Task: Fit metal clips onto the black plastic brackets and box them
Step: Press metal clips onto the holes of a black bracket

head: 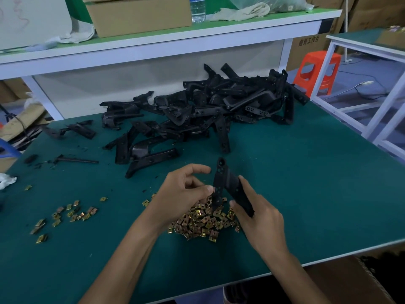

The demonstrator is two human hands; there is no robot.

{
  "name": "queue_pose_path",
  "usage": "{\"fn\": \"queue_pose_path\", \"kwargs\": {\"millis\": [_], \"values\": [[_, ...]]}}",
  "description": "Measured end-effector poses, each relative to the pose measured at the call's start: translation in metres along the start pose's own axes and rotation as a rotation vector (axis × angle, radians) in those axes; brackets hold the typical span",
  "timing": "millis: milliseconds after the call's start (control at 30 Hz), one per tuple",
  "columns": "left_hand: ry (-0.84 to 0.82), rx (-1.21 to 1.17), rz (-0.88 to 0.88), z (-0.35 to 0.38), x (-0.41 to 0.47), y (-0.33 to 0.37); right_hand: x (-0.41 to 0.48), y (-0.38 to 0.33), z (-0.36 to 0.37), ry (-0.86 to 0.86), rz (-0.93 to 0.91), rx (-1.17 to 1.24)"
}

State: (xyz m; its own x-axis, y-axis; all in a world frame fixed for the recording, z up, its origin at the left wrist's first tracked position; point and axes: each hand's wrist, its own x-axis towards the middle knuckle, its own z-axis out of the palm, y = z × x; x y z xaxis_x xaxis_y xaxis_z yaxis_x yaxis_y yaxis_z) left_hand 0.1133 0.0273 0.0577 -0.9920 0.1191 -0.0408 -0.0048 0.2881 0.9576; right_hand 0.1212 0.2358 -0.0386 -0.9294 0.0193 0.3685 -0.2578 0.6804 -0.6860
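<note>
Over the green-matted table (306,194), the person holds one black bracket (228,183) just above the heap of clips (203,220). It is a dull black plastic piece in two limbs. A narrow flat strip with small holes stands nearly upright and ends in a rounded eye at the top. A broader, thicker limb slants down to the right.

The right hand (260,218) grips the broad limb, with the fingers curled round it and the forefinger laid along its upper edge. The left hand (184,189) has its fingers curled. Its thumb tip is set against the narrow strip and the lower fingers close in behind it, while the forefinger arches free above. I can't make out whether a clip sits between them.

The clips are small brass-coloured squares, folded, each with a hole. More loose clips (65,213) lie scattered to the left. Farther back sprawls the pile of brackets (208,106), a tangle of the same black parts. An open cardboard box (350,279) sits below the near right edge of the table. On the shelf behind stand a carton (140,16) and a water bottle (198,9).
</note>
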Motion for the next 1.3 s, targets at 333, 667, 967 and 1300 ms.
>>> {"fn": "queue_pose_path", "kwargs": {"millis": [333, 667, 967, 1300], "values": [[-0.062, 0.068, 0.041, 0.008, 0.004, 0.008, 0.000, -0.001, -0.002, 0.003, 0.035, 0.037], [0.015, 0.808, 0.192, 0.040, 0.031, -0.039, 0.006, 0.005, -0.004, 0.093, 0.264, 0.351], [-0.003, 0.922, 0.179, 0.060, 0.042, -0.044, 0.005, 0.006, -0.003, 0.091, 0.266, 0.358], [0.154, 0.076, 0.102, 0.018, 0.023, -0.002, 0.002, 0.004, -0.003, 0.041, 0.189, 0.237]]}}
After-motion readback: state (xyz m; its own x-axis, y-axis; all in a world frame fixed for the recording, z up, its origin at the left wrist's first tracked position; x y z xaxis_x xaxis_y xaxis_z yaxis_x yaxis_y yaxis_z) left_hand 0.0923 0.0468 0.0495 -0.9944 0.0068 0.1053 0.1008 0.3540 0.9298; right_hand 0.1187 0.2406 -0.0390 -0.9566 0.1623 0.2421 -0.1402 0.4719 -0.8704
